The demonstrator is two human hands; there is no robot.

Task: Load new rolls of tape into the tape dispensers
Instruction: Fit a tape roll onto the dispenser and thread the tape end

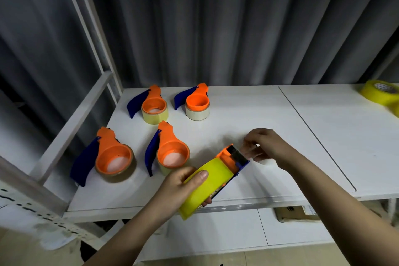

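Dispenser (212,176) gripped, left hand (180,188) | right hand (264,146) pinching | white shelf (259,114) | grey curtain (216,17)

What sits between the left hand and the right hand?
Head view: the dispenser's orange neck and metal blade, part of the yellow-taped dispenser the left hand grips; right hand pinches past the blade.

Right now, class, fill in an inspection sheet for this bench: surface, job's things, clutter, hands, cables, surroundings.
Surface: white table, seam on its right part.
Job's things: four dispensers lying loaded, rear-left, rear-right, front-left, front-right; held dispenser wearing a yellow roll; spare yellow roll far right.
Clutter: nothing seen.
Hands: left hand grips the held dispenser; right hand pinches at its blade end.
Cables: nothing seen.
Surroundings: grey curtain, white shelf frame, cardboard box below.
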